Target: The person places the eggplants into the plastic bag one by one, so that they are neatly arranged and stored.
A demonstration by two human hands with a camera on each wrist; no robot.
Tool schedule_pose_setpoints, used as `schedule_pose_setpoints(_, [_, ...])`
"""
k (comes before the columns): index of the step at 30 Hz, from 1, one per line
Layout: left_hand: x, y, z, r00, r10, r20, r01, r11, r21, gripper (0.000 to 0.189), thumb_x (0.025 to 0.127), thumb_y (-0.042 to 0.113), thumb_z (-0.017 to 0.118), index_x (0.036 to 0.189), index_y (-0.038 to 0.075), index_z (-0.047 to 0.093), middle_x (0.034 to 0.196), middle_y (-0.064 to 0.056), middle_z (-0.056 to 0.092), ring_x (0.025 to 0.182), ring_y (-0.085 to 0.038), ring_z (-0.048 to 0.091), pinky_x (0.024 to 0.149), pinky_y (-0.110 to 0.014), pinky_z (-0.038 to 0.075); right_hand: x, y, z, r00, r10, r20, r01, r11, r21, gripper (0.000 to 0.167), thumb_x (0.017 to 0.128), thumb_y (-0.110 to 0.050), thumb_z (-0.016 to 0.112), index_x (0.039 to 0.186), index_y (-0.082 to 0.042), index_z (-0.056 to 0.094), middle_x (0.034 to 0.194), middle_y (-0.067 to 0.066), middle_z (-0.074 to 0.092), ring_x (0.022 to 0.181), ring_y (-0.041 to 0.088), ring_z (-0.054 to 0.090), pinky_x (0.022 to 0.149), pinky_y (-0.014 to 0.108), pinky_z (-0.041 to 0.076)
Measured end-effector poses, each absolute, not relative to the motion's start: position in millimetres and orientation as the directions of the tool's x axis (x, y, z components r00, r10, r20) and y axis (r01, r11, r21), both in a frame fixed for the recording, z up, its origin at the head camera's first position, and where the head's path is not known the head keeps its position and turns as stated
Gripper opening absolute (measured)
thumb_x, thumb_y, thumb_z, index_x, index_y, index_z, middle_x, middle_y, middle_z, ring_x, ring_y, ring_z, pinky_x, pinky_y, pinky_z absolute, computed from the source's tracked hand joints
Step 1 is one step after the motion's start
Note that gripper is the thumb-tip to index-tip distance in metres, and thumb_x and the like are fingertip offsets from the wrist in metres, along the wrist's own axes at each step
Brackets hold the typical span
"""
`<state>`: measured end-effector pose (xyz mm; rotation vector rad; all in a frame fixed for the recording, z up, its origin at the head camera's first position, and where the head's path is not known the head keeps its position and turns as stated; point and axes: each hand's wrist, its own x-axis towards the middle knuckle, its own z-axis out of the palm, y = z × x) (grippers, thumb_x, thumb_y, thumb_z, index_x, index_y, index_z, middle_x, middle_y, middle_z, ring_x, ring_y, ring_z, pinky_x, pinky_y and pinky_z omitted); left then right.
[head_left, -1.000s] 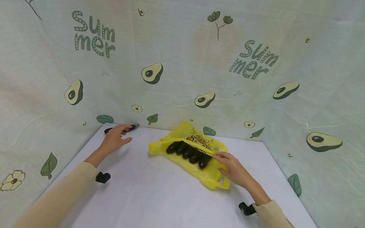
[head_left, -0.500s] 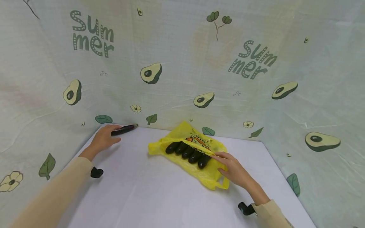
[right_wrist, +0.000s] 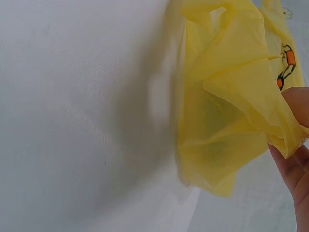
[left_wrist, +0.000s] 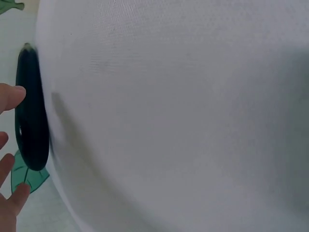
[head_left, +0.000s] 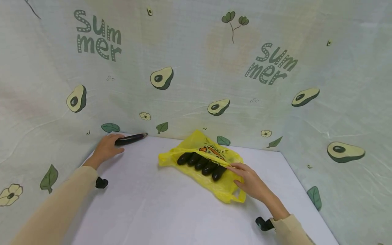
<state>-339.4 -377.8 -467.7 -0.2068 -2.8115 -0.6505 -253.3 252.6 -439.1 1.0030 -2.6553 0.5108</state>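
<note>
At the back left of the table lies a dark eggplant (head_left: 131, 139), with my left hand (head_left: 105, 148) at its near end. Fingers spread apart, that hand has its thumb overlapping the eggplant in the left wrist view. In the middle, a yellow plastic bag (head_left: 180, 149) lies on its side, its mouth facing me. Several dark eggplants (head_left: 201, 163) lie in a slanting row at the bag's opening, their far ends hidden under its upper layer. My right hand (head_left: 251, 180) pinches the upper edge of the bag between thumb and fingers, seen closely in the right wrist view.
A white table (head_left: 171, 211) carries everything. Behind and at both sides hangs a pale cloth (head_left: 190, 51) printed with avocados, leaves and lettering. Each wrist wears a small black camera, one beside the left sleeve (head_left: 70, 190).
My left hand has moved left and back from over the lone eggplant, uncovering most of it. The right hand keeps its hold on the bag's edge. The row of eggplants lies the same.
</note>
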Motion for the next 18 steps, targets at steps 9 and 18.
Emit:
schedule_pose_setpoints(9, [-345.4, -380.2, -472.1, -0.954, 0.098, 0.283, 0.205, 0.903, 0.379, 0.064, 0.090, 0.013, 0.080, 0.145, -0.006, 0.055, 0.147, -0.034, 0.052, 0.137, -0.055, 0.042, 0.115, -0.066, 0.032, -253.9, 253.0, -439.3, -0.729, -0.586, 0.354, -0.676, 0.699, -0.233, 0.066, 0.079, 0.008, 0.089, 0.141, -0.006, 0.069, 0.140, 0.016, 0.063, 0.125, 0.036, 0.063, 0.097, 0.048, 0.059])
schedule_pose_setpoints(18, [-349.3, -378.2, -474.9, -0.940, 0.120, 0.319, 0.236, 0.905, 0.354, 0.065, 0.088, 0.012, 0.082, 0.144, -0.009, 0.055, 0.144, -0.035, 0.055, 0.138, -0.054, 0.043, 0.120, -0.066, 0.026, -254.7, 253.4, -439.4, -0.733, -0.586, 0.344, -0.672, 0.700, -0.240, 0.066, 0.080, 0.007, 0.088, 0.142, -0.006, 0.068, 0.140, 0.016, 0.063, 0.125, 0.036, 0.063, 0.098, 0.048, 0.059])
